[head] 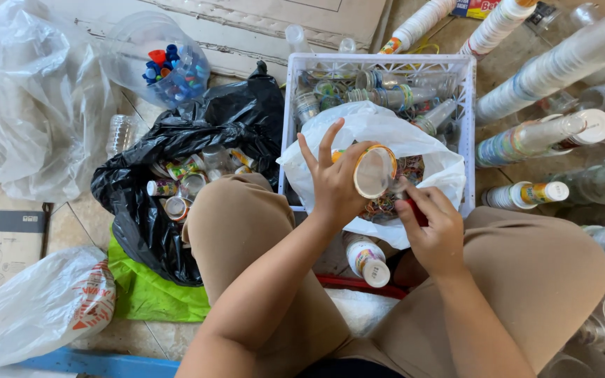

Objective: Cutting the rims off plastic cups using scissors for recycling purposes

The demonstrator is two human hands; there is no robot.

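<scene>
Item: we grip a clear plastic cup point(375, 171) in our left hand point(334, 183), our right hand point(434, 227) pinching a small red tool at its rim, above the white bag point(386, 133) in the crate point(379, 63); a slip could nick fingers.

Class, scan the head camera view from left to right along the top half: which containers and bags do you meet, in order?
Clear plastic bag → clear bag of bottle caps → black bag of cups → white crate → stacked cups.

red tool point(416, 212) mostly hidden in right hand point(437, 234), cup stacks point(561, 63) cropped
</scene>
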